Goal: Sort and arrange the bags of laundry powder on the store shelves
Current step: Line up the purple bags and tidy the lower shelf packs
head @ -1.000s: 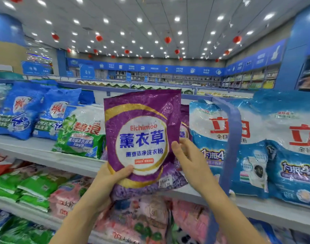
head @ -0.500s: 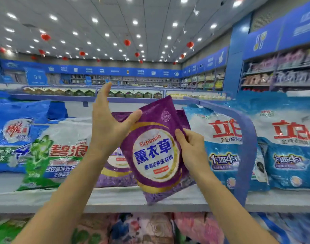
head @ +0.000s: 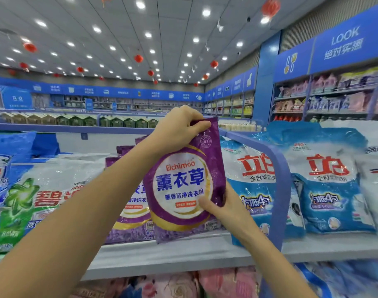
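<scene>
Left grip now pinches purple bag at top; right grip holds side.

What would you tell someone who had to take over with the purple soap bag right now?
Left hand pinches the top edge of the purple bag; right hand grips its lower right side.
The bag stands on the shelf, in front of other purple bags, between the green-white bag and the blue-white bags.
Done: bag brought to its own kind.
Left: straighten it, let go, sort the rest.
</scene>
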